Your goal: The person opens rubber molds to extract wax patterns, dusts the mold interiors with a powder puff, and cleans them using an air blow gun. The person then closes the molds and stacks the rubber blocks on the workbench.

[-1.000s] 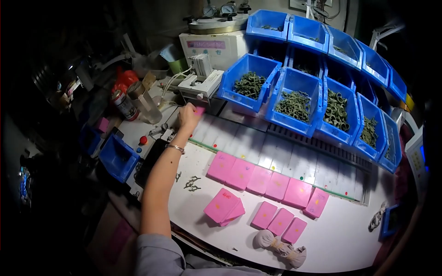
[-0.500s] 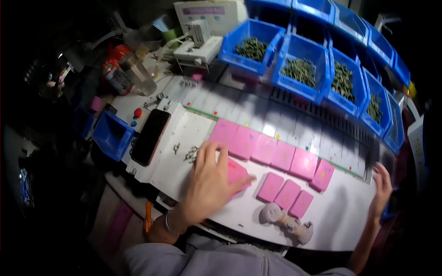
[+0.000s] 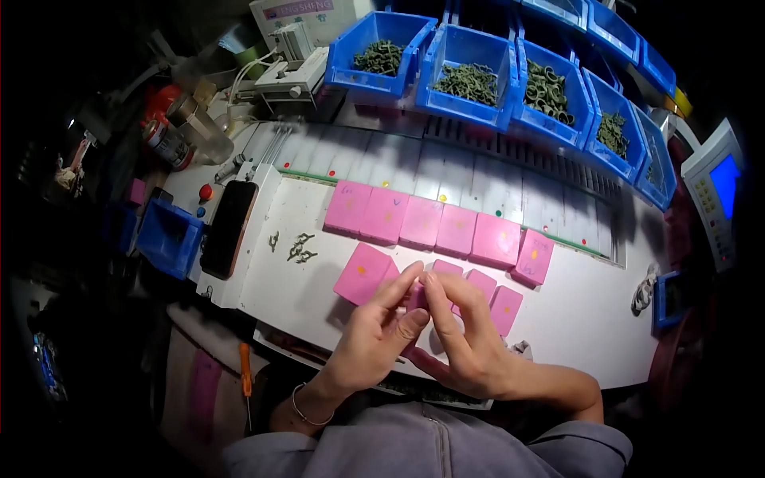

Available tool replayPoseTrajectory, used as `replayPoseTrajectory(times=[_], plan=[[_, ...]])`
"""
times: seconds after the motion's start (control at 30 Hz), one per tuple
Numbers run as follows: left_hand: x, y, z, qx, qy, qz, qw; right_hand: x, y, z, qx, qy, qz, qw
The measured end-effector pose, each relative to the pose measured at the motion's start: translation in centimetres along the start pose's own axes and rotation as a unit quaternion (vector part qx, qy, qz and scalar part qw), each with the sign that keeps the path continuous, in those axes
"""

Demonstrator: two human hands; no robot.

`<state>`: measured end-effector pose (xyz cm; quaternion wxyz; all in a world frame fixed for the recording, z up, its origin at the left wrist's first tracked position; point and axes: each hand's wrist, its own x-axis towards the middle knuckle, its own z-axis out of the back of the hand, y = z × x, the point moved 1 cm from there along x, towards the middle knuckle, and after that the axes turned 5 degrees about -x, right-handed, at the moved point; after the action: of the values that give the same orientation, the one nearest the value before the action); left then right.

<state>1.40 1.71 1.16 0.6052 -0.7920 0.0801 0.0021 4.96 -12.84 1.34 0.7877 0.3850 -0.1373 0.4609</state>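
Note:
In the middle of the head view both hands meet over the white table (image 3: 299, 295). Fingers of my left hand (image 3: 374, 331) and my right hand (image 3: 470, 338) close around a small pink block (image 3: 417, 299), mostly hidden by them. Just left of the hands lies a larger pink block (image 3: 360, 273) with an orange mark. Behind them runs a row of several pink blocks (image 3: 420, 221). A smaller pink block (image 3: 507, 309) shows beside my right hand, with others partly covered. A greyish cloth bundle (image 3: 522, 349) peeks out behind the right wrist.
Small green pieces (image 3: 301, 248) and a phone (image 3: 229, 229) lie left. Blue bins (image 3: 470, 107) of green pieces stand behind a slotted white rack (image 3: 390, 169). A blue-screened device (image 3: 717, 187) is at right. An orange-handled screwdriver (image 3: 245, 370) lies at front left.
My right hand has come in from the far right to meet my left, which has left the table's pink block. A small pink block is now between them. The view has shifted.

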Motion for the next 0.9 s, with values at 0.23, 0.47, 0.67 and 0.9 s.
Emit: replayPoseTrajectory(times=[0.23, 0.47, 0.67, 0.9], plan=[[0.0, 0.9, -2.4, -0.261, -0.066, 0.133, 0.954, -2.3, 0.3, -0.5, -0.146, -0.131, 0.001, 0.981], [0.8, 3.4, -1.7, -0.341, -0.114, 0.092, 0.928, -4.6, 3.1, -1.2, -0.027, -0.046, 0.100, 0.994], [0.0, 2.4, -3.3, -0.227, 0.003, 0.073, 0.971, -1.3, 0.0, 2.0, 0.055, -0.146, -0.208, 0.966], [-0.1, 1.8, -3.6, -0.162, 0.126, 0.074, 0.976, -3.0, -3.1, -1.2, 0.548, 0.023, -0.443, 0.709]])
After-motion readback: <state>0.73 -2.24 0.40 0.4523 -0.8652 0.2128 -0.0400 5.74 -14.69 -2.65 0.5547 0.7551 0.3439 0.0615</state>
